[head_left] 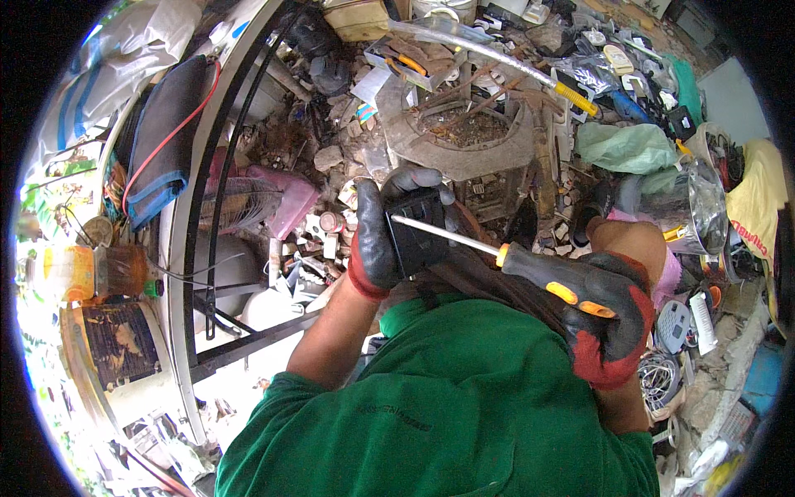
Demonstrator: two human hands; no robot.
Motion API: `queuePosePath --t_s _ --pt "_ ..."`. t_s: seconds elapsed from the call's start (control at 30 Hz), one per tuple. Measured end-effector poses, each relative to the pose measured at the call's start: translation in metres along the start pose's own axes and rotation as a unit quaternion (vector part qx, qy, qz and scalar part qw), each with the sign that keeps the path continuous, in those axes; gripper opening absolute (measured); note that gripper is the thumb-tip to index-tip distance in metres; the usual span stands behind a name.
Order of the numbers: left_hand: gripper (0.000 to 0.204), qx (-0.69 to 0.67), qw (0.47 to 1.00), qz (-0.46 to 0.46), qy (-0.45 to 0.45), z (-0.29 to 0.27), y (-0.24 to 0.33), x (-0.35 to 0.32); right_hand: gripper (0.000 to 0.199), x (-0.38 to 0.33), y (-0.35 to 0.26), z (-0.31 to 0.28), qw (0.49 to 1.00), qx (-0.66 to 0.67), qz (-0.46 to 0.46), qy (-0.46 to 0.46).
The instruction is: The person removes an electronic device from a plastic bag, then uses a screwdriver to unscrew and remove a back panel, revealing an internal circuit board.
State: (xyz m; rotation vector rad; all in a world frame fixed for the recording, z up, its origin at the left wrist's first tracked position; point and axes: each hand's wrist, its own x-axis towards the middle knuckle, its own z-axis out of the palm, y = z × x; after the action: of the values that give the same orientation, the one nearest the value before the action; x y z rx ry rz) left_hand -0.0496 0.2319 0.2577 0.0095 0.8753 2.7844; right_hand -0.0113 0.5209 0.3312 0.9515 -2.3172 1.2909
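My left hand, in a black and red work glove, is closed round a flat black plastic piece in front of my green shirt. What kind of part it is cannot be made out. In my right hand, gloved alike, is a screwdriver with a black and orange handle and a long metal shaft. The shaft points left, and its tip lies at the face of the black piece, near my left thumb. Whether the tip touches it or sits in a gap is unclear.
A dark metal frame rises at my left. Ahead lies a round stone-like ring amid rubble. A pole with a yellow grip slants across the far side. At right are a clear plastic container, a green bag and coiled cable.
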Motion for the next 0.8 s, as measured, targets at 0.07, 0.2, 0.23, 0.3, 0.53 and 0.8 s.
queuePosePath --t_s 0.07,0.2,0.23,0.3,0.53,0.8 --pt "0.075 0.01 1.0 -0.001 -0.015 -0.002 0.0 -0.002 0.058 -0.002 0.003 0.002 0.999 0.032 -0.002 0.003" --pt "0.074 0.033 0.999 0.007 -0.007 -0.002 -0.003 -0.002 0.056 -0.006 0.001 0.003 1.0 0.007 0.021 -0.012" --pt "0.074 0.044 0.999 0.016 -0.008 -0.002 -0.004 -0.003 0.056 -0.008 0.002 0.005 0.999 0.009 0.031 0.005" --pt "0.075 0.032 0.999 0.02 -0.019 -0.005 -0.005 -0.003 0.055 -0.006 0.0 0.002 0.998 0.019 0.048 -0.025" --pt "0.076 0.036 0.999 0.025 -0.023 -0.011 -0.007 0.0 0.058 -0.011 0.001 -0.001 0.993 0.041 0.109 -0.034" --pt "0.079 0.162 0.985 0.036 0.036 -0.014 -0.01 -0.005 0.055 -0.021 -0.004 0.002 0.985 0.04 0.166 -0.004"
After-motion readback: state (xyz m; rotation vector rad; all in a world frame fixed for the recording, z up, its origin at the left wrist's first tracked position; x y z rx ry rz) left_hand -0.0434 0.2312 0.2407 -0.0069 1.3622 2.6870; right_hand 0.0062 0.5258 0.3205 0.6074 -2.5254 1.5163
